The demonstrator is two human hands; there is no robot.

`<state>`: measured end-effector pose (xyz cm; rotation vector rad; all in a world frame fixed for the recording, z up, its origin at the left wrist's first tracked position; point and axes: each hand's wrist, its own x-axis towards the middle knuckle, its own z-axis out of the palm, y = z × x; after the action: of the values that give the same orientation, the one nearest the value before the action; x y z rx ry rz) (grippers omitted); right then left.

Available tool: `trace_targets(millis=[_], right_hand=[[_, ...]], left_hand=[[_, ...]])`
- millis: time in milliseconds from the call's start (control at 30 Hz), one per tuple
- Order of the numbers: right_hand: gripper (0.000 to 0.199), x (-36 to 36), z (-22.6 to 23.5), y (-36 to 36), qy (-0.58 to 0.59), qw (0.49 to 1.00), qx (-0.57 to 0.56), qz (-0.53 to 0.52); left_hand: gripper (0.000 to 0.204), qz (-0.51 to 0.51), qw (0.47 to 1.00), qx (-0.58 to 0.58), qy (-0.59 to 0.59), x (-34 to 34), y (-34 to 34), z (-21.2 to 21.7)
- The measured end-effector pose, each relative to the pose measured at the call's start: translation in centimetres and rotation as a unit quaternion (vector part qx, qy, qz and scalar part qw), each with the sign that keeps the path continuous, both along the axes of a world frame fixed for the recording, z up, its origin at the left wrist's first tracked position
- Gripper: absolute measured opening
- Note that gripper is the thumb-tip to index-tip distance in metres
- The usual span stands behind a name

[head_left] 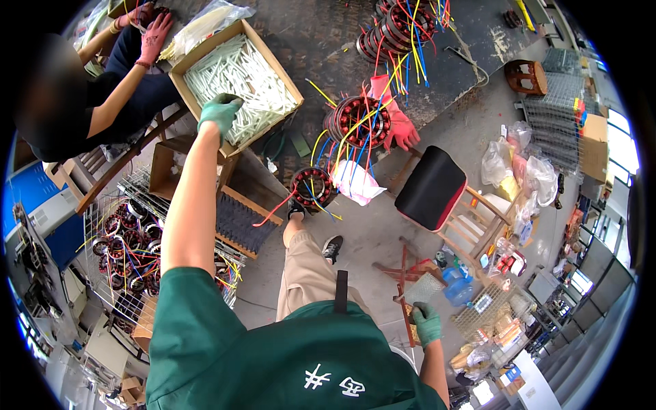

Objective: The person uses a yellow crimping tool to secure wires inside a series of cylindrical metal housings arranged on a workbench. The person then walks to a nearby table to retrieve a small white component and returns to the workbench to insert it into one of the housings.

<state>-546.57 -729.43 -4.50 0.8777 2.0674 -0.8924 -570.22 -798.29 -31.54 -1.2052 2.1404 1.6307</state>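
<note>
My left hand (220,114), in a green glove, reaches over a cardboard box (292,109) of thin white tubes (236,72). Its fingers are closed against the tubes; whatever they grip is hidden. My right hand (427,323), also green-gloved, hangs low at my right side, fingers loosely curled with no object visible in them. Right of the box, a stack of motor stators (355,123) with red, blue and yellow leads stands on the dark worktable (301,41). Nearer me sits a single wired stator (313,189), beside a white wrapped bundle (359,183).
Pink gloves (402,128) lie beside the stack. More stators (396,31) stand farther back. A co-worker's pink-gloved hand (156,35) is at far left. Below, a wire basket (96,273) holds several stators. A chair with a black cushion (432,188) stands at right, near plastic bags (502,160).
</note>
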Motion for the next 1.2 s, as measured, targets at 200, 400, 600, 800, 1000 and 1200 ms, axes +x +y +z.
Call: trace_targets(millis=[200,400,600,800,1000,1200], right_hand=[[0.026,5.0,-3.0,-0.1,-0.026,0.996,-0.041,-0.071],[0.031,10.5,-3.6,-2.4,0.011,0.999,0.010,0.048],[0.041,13.5,1.0,-11.9,0.236,0.967,-0.094,-0.011],[0.048,29.7,7.9,-13.5,0.466,0.845,-0.122,-0.231],[0.035,51.5,10.4,-11.8,0.553,0.729,0.110,-0.389],[0.025,70.7,9.7,-9.7,0.478,0.661,0.281,-0.506]], left_hand=[[0.012,0.320,0.837,0.403,0.187,6.4,2.1,5.4],[0.024,0.331,0.760,0.526,0.188,14.2,9.8,9.4],[0.020,0.080,0.787,0.609,0.054,24.0,26.9,16.8],[0.028,-0.261,0.654,0.710,-0.007,36.7,42.1,25.2],[0.028,-0.511,0.609,0.601,-0.085,55.9,53.2,30.3],[0.026,-0.789,0.412,0.454,-0.039,74.2,64.0,34.4]])
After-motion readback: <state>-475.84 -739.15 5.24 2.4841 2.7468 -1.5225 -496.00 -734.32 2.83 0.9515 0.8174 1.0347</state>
